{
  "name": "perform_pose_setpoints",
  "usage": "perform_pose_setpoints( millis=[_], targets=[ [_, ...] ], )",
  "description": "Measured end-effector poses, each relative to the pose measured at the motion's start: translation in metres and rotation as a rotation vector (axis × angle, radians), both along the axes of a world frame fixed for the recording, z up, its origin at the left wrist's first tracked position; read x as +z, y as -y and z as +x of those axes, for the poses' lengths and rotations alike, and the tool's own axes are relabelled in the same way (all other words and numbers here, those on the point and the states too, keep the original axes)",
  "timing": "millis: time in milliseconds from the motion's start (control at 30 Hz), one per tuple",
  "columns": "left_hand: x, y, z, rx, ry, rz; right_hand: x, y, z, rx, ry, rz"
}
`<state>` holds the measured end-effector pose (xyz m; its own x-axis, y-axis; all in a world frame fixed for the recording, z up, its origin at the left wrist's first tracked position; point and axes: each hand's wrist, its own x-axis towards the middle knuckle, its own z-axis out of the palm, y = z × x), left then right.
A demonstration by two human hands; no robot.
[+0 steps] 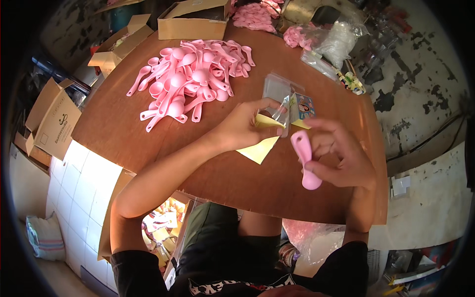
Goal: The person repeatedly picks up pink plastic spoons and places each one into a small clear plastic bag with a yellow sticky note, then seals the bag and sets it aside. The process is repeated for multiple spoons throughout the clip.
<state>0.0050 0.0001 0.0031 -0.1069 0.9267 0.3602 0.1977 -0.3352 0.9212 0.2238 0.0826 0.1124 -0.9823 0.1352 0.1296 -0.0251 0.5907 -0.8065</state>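
Note:
My left hand [247,123] reaches over the middle of the table, thumb and fingers pinching a small transparent plastic bag [285,113]. Under that hand lies a yellow paper piece [261,151]. My right hand [341,153] is raised to the right of the bag and grips a pink plastic spoon [303,143], handle end up and bowl down. The spoon and the bag are apart. Beyond the bag lie flat transparent bags [275,88] and a colourful printed card [305,105]. A large heap of similar pink spoons [200,74] covers the table's far left.
The brown wooden table [118,119] has a curved-looking edge. Cardboard boxes [193,24] stand at its back and left. More pink pieces [255,17] and a plastic bag of whitish material [339,43] are at the far side. Below the table, an open box holds yellowish packets [166,222].

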Motion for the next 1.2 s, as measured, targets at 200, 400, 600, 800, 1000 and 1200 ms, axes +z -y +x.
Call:
perform_pose_setpoints(
  millis=[200,400,600,800,1000,1200],
  targets=[
    [-0.002,0.0,0.006,-0.077,-0.12,0.04,0.001,-0.029,-0.031,-0.497,-0.552,-0.308],
    [-0.003,0.002,0.009,-0.117,-0.178,0.011,-0.028,-0.051,-0.036,-0.466,-0.38,-0.787],
    [-0.006,0.002,0.011,-0.105,-0.014,0.043,-0.03,-0.042,-0.039,-0.497,-0.576,-0.424],
    [-0.008,-0.003,0.009,-0.082,0.035,-0.057,-0.022,-0.039,-0.037,-0.507,-0.715,-0.227],
    [-0.006,0.0,0.011,-0.118,0.007,-0.009,-0.022,-0.037,-0.037,-0.523,-0.78,-0.121],
    [-0.008,-0.003,0.011,-0.092,0.037,-0.021,-0.031,-0.026,-0.042,-0.526,-0.708,-0.113]
  ],
)
